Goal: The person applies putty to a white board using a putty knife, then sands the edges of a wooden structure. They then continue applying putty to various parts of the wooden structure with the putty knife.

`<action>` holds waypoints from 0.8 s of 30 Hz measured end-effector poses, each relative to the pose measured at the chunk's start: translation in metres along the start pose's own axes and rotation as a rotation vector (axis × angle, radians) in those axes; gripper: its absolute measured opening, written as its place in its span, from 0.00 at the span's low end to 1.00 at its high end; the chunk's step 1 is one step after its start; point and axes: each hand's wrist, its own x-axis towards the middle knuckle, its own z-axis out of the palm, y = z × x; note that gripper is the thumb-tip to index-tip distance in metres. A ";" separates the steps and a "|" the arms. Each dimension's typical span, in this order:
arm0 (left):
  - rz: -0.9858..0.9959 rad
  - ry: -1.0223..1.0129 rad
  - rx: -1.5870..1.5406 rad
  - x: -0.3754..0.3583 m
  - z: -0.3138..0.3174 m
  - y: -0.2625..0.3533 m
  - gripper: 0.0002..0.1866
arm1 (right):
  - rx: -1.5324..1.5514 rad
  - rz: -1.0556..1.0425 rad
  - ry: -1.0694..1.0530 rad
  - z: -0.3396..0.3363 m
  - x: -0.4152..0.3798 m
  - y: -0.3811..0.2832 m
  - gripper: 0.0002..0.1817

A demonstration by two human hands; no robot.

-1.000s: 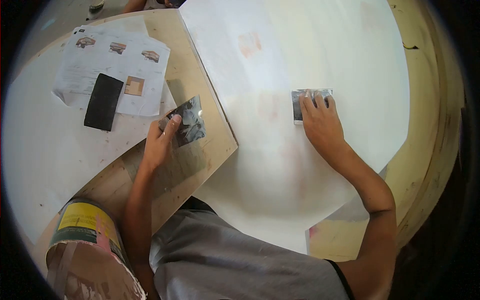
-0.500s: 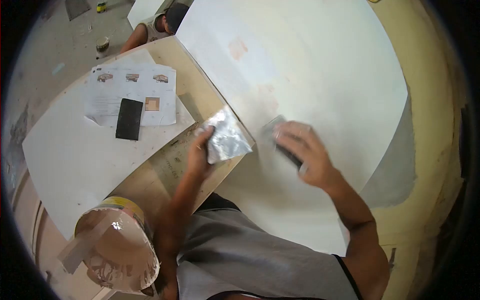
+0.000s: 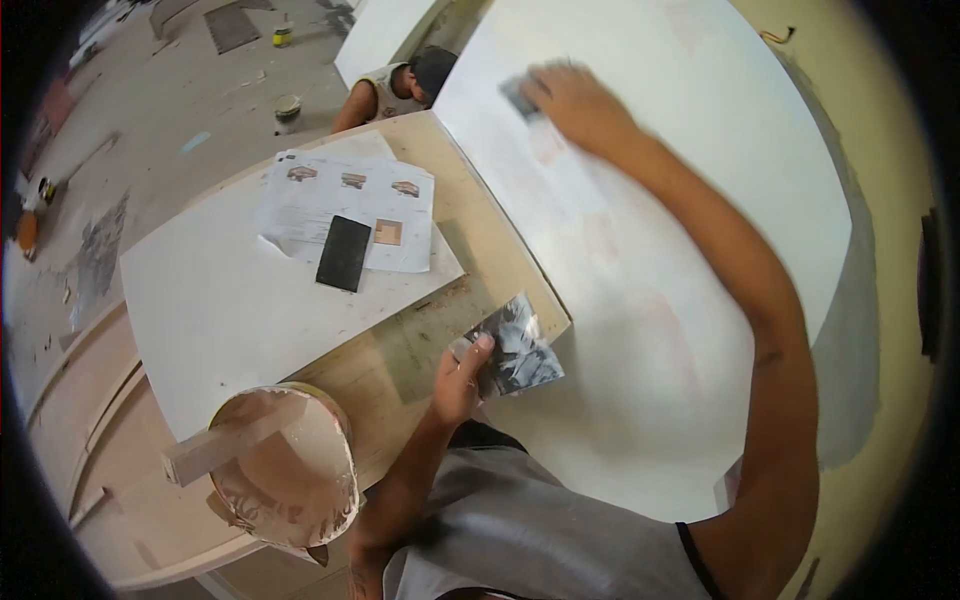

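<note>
My left hand [image 3: 462, 380] grips a shiny metal plate [image 3: 522, 350], roughly square and smeared with whitish streaks, thumb on top. It is held just above the near corner of the wooden board. Farther up, my right hand [image 3: 580, 105] is closed on a flat grey rectangular piece [image 3: 519, 97] at the upper left part of the big white panel [image 3: 740, 170]. Fingers cover much of that piece, so its exact kind cannot be made out. Pale pinkish patches show on the panel below this hand.
A bucket of pinkish-beige paste [image 3: 285, 470] has a flat stick [image 3: 215, 452] across its rim. Printed sheets [image 3: 400, 190] and a dark rectangular pad [image 3: 343, 253] lie on a white board [image 3: 200, 330]. A co-worker [image 3: 400, 85] is beyond the panel. Small cans [image 3: 287, 112] stand on the floor.
My right hand has moved up and away across the panel with the grey piece, arm now stretched out. The camera view has shifted, and my left hand still holds the metal plate.
</note>
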 end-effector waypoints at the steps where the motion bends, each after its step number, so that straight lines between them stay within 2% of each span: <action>1: -0.072 0.054 0.001 0.004 -0.028 -0.019 0.15 | -0.109 -0.056 0.043 0.010 0.038 0.020 0.17; 2: -0.053 0.062 -0.001 0.002 -0.045 -0.038 0.15 | -0.218 -0.105 0.087 0.020 0.074 0.036 0.15; 4: 0.070 0.255 0.210 -0.010 -0.070 -0.063 0.15 | -0.316 -0.017 -0.094 0.043 0.138 0.055 0.12; 5: 0.055 0.279 0.133 -0.023 -0.063 -0.054 0.15 | -0.323 -0.007 -0.076 0.050 0.156 0.056 0.12; 8: 0.038 0.351 -0.047 -0.050 -0.063 -0.050 0.17 | -0.399 0.117 -0.029 0.085 0.158 0.065 0.11; 10: 0.050 0.363 0.006 -0.060 -0.065 -0.042 0.18 | -0.413 0.225 -0.082 0.104 0.143 0.055 0.10; 12: 0.052 0.391 0.050 -0.073 -0.083 -0.047 0.18 | -0.408 0.125 -0.164 0.083 0.096 0.037 0.10; 13: 0.067 0.450 0.206 -0.067 -0.113 -0.061 0.18 | -0.346 0.164 -0.114 0.084 0.069 0.033 0.11; 14: 0.070 0.448 0.237 -0.068 -0.110 -0.054 0.17 | -0.277 0.208 -0.069 0.088 0.038 0.025 0.12; 16: 0.066 0.442 0.289 -0.069 -0.095 -0.036 0.17 | -0.402 0.132 -0.296 0.037 -0.026 -0.006 0.15; 18: 0.044 0.400 0.288 -0.073 -0.081 -0.021 0.17 | -0.467 0.150 -0.341 -0.001 -0.082 -0.028 0.19; 20: 0.000 0.325 0.259 -0.076 -0.100 -0.025 0.16 | -0.474 0.184 -0.322 -0.029 -0.128 -0.045 0.20; 21: -0.019 0.345 0.376 -0.074 -0.125 -0.036 0.15 | -0.472 0.195 -0.319 -0.039 -0.149 -0.050 0.20; 22: -0.039 0.370 0.494 -0.079 -0.129 -0.036 0.15 | -0.457 0.212 -0.338 -0.049 -0.167 -0.058 0.20; 24: 0.034 0.336 0.439 -0.088 -0.119 -0.034 0.16 | -0.435 0.245 -0.351 -0.067 -0.184 -0.080 0.20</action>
